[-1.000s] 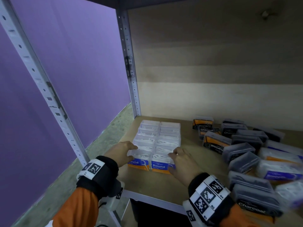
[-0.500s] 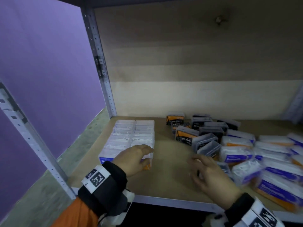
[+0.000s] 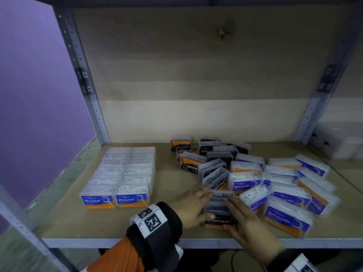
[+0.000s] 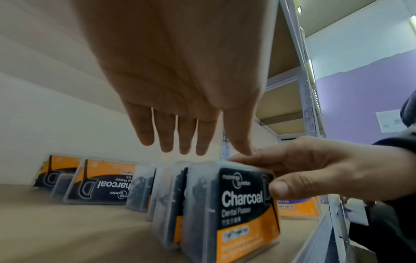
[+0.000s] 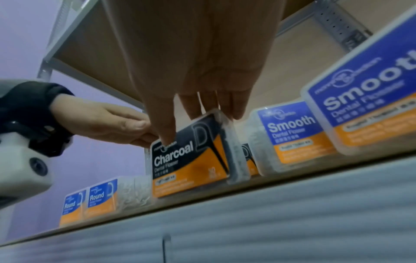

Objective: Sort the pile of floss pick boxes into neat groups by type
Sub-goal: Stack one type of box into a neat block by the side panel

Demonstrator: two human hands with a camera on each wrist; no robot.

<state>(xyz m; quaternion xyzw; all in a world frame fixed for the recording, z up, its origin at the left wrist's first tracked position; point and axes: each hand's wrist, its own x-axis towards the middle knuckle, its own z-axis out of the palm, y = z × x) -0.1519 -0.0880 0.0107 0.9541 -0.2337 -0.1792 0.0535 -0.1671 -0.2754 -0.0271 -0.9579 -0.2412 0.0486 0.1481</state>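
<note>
Your left hand (image 3: 193,208) and right hand (image 3: 248,222) flank a short row of Charcoal boxes (image 3: 219,210) standing near the front edge of the shelf (image 3: 121,224), right of centre. Your left hand presses the left side of the row with straight fingers, thumb at the front box. Your right hand grasps the right side: in the left wrist view its fingers curl over the top of the front box and the thumb presses the label face.

The Round boxes (image 3: 125,173) stand in two neat rows at the left end of the shelf, running from the front edge toward the back corner, well apart from both hands.

More loose Charcoal boxes (image 3: 193,160) lie jumbled toward the back, mid-shelf. The Smooth boxes (image 3: 284,185) form an untidy pile on the right part of the shelf, just beside your right hand.
</note>
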